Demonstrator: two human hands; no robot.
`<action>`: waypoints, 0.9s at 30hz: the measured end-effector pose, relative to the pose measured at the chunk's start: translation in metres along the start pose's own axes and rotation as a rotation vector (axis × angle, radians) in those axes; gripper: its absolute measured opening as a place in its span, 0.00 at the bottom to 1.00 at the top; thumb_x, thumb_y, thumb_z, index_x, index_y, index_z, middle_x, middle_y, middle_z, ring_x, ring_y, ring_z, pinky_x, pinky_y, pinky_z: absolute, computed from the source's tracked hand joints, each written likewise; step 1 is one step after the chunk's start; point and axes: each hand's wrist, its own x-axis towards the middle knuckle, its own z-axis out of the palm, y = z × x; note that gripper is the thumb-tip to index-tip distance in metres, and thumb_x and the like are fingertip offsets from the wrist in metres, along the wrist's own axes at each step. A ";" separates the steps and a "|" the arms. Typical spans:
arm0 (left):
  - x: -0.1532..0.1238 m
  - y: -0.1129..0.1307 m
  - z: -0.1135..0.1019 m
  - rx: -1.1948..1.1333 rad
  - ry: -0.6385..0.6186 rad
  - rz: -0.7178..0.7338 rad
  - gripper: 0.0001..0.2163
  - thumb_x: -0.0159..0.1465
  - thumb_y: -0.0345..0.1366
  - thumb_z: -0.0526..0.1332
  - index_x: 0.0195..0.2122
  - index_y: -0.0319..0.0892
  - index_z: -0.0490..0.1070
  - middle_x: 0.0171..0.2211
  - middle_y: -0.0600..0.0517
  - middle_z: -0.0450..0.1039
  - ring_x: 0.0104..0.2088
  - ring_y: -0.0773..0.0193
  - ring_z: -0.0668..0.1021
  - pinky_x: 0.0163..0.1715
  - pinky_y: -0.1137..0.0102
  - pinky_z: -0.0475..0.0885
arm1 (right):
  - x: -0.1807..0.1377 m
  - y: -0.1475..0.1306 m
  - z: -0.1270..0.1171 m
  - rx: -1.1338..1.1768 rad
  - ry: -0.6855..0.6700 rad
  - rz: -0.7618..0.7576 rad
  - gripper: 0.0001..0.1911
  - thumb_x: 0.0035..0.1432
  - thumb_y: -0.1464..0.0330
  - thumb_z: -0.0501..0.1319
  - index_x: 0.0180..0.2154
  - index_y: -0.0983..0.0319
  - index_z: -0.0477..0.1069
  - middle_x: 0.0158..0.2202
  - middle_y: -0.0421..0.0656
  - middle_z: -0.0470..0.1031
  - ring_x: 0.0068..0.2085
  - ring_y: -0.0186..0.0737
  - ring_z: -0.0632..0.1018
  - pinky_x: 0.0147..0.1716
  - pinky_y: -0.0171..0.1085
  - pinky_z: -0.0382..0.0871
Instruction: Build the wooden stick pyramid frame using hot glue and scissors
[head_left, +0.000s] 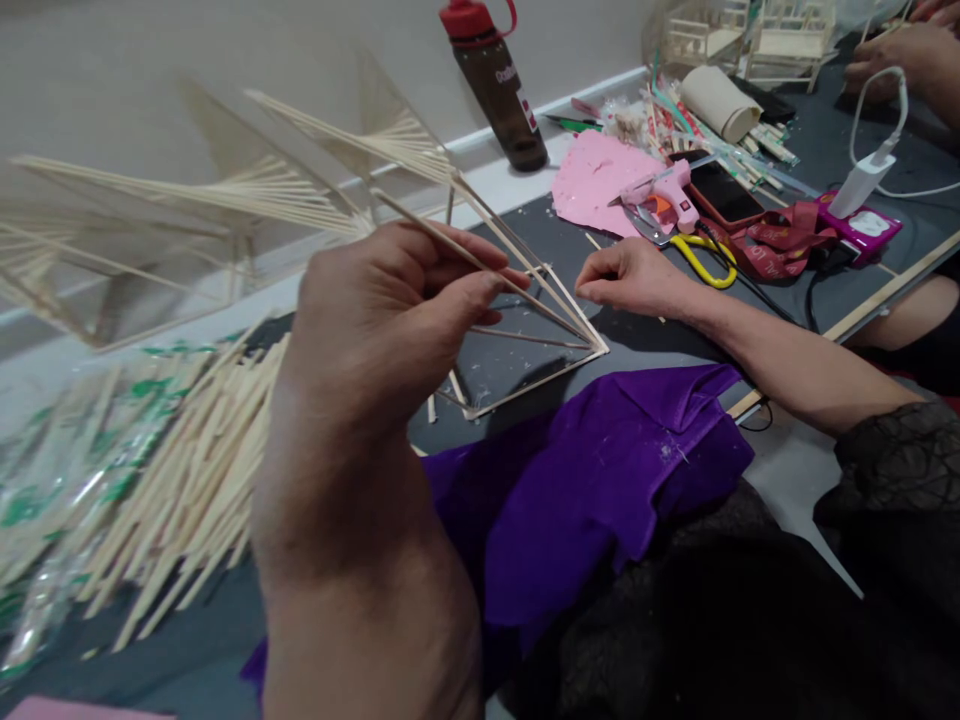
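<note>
My left hand (375,340) is raised close to the camera, fingers pinched round a thin wooden stick (480,265) that belongs to a large frame of sticks (247,190) spreading to the left. The frame's corner (592,345) rests on the dark table. My right hand (630,280) lies on the table just right of that corner, fingers curled loosely, its fingertips near the frame; whether they hold anything is not visible.
A heap of loose sticks (172,480) lies at left, purple cloth (600,480) on my lap. Behind stand a brown bottle (499,85), pink glue gun (664,190), yellow scissors (705,255), phone (724,192), white charger (862,180). Another person's hand (900,55) works at top right.
</note>
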 end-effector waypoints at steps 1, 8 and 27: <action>0.000 0.000 0.000 0.010 -0.007 -0.003 0.09 0.51 0.36 0.64 0.33 0.41 0.77 0.31 0.51 0.81 0.28 0.63 0.80 0.28 0.67 0.76 | 0.000 -0.001 -0.001 0.006 0.017 0.006 0.09 0.56 0.73 0.59 0.34 0.72 0.78 0.25 0.39 0.71 0.29 0.29 0.68 0.33 0.34 0.61; 0.000 0.002 0.000 0.008 -0.039 -0.024 0.08 0.52 0.36 0.63 0.33 0.42 0.77 0.32 0.51 0.81 0.30 0.63 0.81 0.30 0.68 0.78 | -0.001 -0.002 0.000 -0.013 -0.034 0.020 0.08 0.56 0.73 0.59 0.32 0.71 0.77 0.23 0.37 0.68 0.28 0.28 0.66 0.33 0.33 0.62; 0.001 0.000 0.000 -0.074 -0.049 -0.051 0.07 0.50 0.33 0.63 0.31 0.42 0.76 0.30 0.50 0.81 0.32 0.62 0.82 0.29 0.70 0.77 | -0.001 0.000 0.000 0.114 -0.041 -0.004 0.08 0.54 0.73 0.60 0.31 0.71 0.76 0.21 0.36 0.68 0.24 0.27 0.66 0.28 0.32 0.61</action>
